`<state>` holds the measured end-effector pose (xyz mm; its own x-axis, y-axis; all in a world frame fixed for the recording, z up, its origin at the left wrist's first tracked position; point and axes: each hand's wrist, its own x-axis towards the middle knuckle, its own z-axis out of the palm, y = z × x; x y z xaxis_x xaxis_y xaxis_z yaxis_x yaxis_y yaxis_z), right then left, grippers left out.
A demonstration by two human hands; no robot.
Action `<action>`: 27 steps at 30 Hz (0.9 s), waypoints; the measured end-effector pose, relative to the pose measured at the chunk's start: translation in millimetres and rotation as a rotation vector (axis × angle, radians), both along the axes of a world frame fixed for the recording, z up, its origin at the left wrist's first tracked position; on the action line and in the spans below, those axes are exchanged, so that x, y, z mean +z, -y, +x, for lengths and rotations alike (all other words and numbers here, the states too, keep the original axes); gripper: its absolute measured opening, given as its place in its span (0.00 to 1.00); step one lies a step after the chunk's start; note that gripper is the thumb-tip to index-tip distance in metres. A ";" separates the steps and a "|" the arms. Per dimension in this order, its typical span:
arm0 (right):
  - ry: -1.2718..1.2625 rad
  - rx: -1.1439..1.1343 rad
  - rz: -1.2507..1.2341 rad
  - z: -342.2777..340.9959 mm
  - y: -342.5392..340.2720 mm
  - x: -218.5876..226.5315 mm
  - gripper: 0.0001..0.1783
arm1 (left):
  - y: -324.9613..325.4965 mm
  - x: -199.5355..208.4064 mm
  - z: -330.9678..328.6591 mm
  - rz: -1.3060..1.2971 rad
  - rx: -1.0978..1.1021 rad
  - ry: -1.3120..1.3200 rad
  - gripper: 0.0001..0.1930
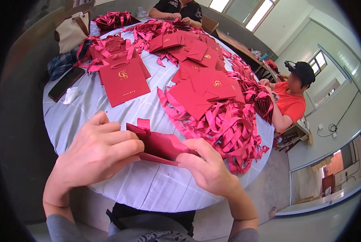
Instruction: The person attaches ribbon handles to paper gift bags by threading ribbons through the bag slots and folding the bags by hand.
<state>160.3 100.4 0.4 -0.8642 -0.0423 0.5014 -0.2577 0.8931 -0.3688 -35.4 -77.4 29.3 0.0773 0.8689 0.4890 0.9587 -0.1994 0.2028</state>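
Over the near edge of the table I hold a red paper gift bag (158, 146) with its mouth parted and facing up. My left hand (102, 145) grips the bag's left end, fingers curled over the rim. At the right end my right hand (206, 165) pinches the side, with some fingers hidden inside or behind the paper. A pink ribbon loop (144, 124) sticks up from the far rim. Just beyond lies a flat red gift bag (126, 82) with a gold emblem, on top of others.
A round table with a pale cloth (148, 189) carries heaped red bags (196, 86) and a tangle of pink ribbons (229, 129). At left are a phone (66, 84), crumpled tissue (70, 95) and a cream handbag (73, 32). Two people (292, 97) work at the far and right sides.
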 end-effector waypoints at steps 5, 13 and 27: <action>0.027 0.095 -0.257 -5.9 -22.0 14.0 0.21 | -6.0 -12.8 -17.4 -0.005 -0.078 0.240 0.08; 0.066 -0.467 -0.140 -87.9 -93.6 -21.3 0.07 | -29.9 -63.3 -49.5 0.501 0.412 0.788 0.03; -0.040 -0.241 -1.033 -103.4 -105.0 -9.9 0.06 | -29.5 -79.0 -57.7 0.502 0.433 0.722 0.04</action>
